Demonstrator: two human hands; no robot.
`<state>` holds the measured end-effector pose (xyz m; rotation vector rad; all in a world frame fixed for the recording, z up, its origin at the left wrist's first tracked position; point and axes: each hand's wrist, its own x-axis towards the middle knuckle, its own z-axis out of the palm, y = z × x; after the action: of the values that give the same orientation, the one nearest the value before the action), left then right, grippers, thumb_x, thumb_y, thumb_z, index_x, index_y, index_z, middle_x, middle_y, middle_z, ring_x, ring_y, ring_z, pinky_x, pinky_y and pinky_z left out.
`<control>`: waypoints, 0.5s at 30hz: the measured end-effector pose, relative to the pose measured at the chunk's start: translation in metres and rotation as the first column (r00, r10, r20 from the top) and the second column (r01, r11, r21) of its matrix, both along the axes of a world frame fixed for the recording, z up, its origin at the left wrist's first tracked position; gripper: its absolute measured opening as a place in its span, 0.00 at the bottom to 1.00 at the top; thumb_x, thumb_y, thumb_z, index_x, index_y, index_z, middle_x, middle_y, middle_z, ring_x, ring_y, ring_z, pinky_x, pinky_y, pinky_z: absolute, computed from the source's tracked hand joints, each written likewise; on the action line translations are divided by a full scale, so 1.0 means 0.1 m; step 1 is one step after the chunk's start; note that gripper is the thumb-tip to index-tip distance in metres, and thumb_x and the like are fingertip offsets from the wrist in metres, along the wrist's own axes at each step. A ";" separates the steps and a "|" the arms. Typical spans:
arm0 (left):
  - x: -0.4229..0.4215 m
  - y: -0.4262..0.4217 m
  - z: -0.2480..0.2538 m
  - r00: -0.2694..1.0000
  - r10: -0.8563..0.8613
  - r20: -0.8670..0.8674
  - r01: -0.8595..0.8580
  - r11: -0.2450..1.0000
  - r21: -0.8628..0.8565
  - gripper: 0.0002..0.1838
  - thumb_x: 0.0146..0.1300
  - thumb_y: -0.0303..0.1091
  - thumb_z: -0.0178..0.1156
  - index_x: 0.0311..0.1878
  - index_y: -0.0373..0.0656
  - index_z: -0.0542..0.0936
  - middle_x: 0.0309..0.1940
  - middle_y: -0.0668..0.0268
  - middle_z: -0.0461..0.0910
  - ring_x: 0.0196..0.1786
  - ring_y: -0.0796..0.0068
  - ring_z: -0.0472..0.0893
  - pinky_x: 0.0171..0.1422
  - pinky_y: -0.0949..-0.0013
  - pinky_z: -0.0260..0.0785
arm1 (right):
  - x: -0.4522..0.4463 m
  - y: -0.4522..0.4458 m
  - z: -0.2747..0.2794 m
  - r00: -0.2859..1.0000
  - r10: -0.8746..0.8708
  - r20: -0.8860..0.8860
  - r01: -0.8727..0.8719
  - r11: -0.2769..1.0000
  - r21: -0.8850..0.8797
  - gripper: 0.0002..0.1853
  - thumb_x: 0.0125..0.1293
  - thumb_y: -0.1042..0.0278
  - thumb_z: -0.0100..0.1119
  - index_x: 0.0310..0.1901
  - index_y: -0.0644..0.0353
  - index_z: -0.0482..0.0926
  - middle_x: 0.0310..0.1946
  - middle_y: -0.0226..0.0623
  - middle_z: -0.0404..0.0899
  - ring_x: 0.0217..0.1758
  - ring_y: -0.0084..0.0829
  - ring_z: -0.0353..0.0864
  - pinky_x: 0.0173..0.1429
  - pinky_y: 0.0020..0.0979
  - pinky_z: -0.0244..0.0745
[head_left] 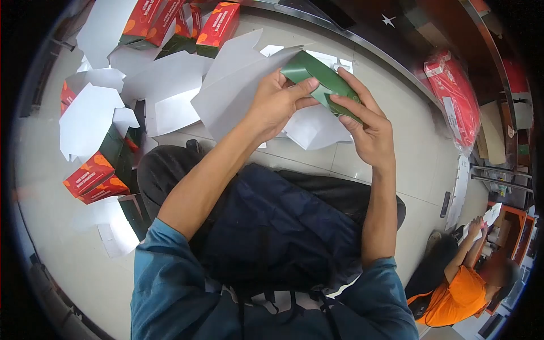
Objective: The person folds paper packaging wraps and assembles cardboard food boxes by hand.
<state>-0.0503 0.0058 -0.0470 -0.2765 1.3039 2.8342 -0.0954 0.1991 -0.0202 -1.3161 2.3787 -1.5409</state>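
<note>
Both hands grip a green cardboard box panel point(317, 76), curved and partly folded, above the floor in front of my legs. On its left end, my left hand point(277, 102) pinches the card between thumb and fingers. Around the right end is my right hand point(368, 124), with the thumb below and fingers over the top. White inner sides of unfolded box card point(238, 85) spread out behind and to the left of my left hand. Whether the green panel joins that white card is hidden by my hands.
Red and green printed boxes point(218, 28) stand at the upper left, and more boxes point(96, 175) lie left of my knee. A plastic-wrapped red pack point(453, 102) leans at right. A person in an orange shirt point(453, 294) sits lower right, holding white card.
</note>
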 end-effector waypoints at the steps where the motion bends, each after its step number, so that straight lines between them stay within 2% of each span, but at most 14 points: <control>1: 0.00 -0.01 0.00 1.000 -0.004 -0.005 0.004 1.000 0.009 0.17 0.67 0.27 0.62 0.56 0.35 0.73 0.50 0.60 0.80 0.51 0.71 0.81 0.56 0.66 0.79 | -0.01 0.01 -0.01 0.999 0.033 0.025 -0.032 0.999 -0.028 0.20 0.59 0.74 0.67 0.55 0.53 0.83 0.66 0.42 0.71 0.70 0.44 0.70 0.67 0.40 0.72; 4: 0.01 0.03 -0.03 1.000 -0.016 -0.024 0.015 0.999 -0.043 0.15 0.68 0.28 0.61 0.56 0.37 0.75 0.50 0.62 0.80 0.52 0.72 0.81 0.57 0.67 0.78 | 0.05 -0.09 -0.04 0.983 -0.120 -0.137 0.132 0.988 0.077 0.20 0.62 0.72 0.65 0.57 0.54 0.82 0.66 0.44 0.71 0.67 0.47 0.72 0.65 0.40 0.73; 8: 0.03 0.07 -0.10 0.998 0.021 -0.066 -0.024 0.998 -0.050 0.15 0.70 0.29 0.60 0.57 0.38 0.75 0.49 0.62 0.81 0.52 0.74 0.80 0.57 0.70 0.76 | 0.13 -0.26 -0.19 0.924 -0.269 -0.273 0.329 0.921 0.207 0.27 0.63 0.66 0.65 0.64 0.60 0.74 0.63 0.50 0.70 0.61 0.49 0.75 0.61 0.40 0.74; 10: 0.09 0.17 -0.03 0.991 0.040 -0.128 -0.074 0.959 -0.275 0.15 0.71 0.29 0.58 0.58 0.37 0.75 0.49 0.62 0.81 0.50 0.76 0.80 0.54 0.72 0.75 | 0.19 -0.35 -0.20 0.906 -0.297 -0.302 0.384 0.877 0.288 0.32 0.63 0.64 0.66 0.67 0.64 0.69 0.62 0.53 0.70 0.59 0.49 0.76 0.59 0.41 0.75; 11: 0.11 0.20 -0.01 0.986 0.043 -0.161 -0.103 0.918 -0.382 0.15 0.71 0.29 0.57 0.59 0.37 0.75 0.49 0.62 0.81 0.50 0.77 0.80 0.53 0.72 0.75 | 0.22 -0.35 -0.20 0.940 -0.210 -0.270 0.282 0.923 0.264 0.37 0.63 0.62 0.66 0.70 0.65 0.62 0.56 0.55 0.74 0.54 0.46 0.79 0.57 0.40 0.76; 13: 0.04 0.10 -0.24 0.973 0.043 -0.228 -0.174 0.786 -0.593 0.18 0.72 0.31 0.57 0.61 0.35 0.72 0.48 0.61 0.81 0.47 0.79 0.79 0.50 0.71 0.74 | 0.14 -0.23 -0.25 0.993 -0.095 0.063 0.080 0.974 0.213 0.34 0.64 0.63 0.65 0.69 0.65 0.64 0.49 0.52 0.77 0.50 0.43 0.80 0.56 0.38 0.75; 14: 0.01 0.05 -0.37 0.964 0.037 -0.262 -0.212 0.699 -0.683 0.19 0.72 0.32 0.57 0.61 0.35 0.71 0.47 0.61 0.81 0.46 0.80 0.79 0.49 0.71 0.74 | 0.07 -0.15 -0.29 0.974 -0.021 0.225 -0.016 0.987 0.161 0.33 0.65 0.64 0.64 0.68 0.65 0.65 0.46 0.51 0.79 0.47 0.41 0.81 0.56 0.37 0.75; 15: 0.05 0.02 -0.20 0.969 0.060 -0.240 -0.228 0.593 -0.772 0.22 0.70 0.31 0.58 0.63 0.33 0.68 0.44 0.53 0.82 0.44 0.72 0.82 0.46 0.68 0.74 | 0.00 -0.08 -0.33 0.951 -0.063 0.301 0.041 0.996 0.080 0.24 0.70 0.63 0.59 0.62 0.64 0.68 0.36 0.44 0.80 0.40 0.34 0.81 0.51 0.33 0.75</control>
<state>-0.0455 0.0079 -0.0674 -0.0994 2.6569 2.1795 -0.0957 0.1906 -0.0534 -0.9295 2.2672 -1.5245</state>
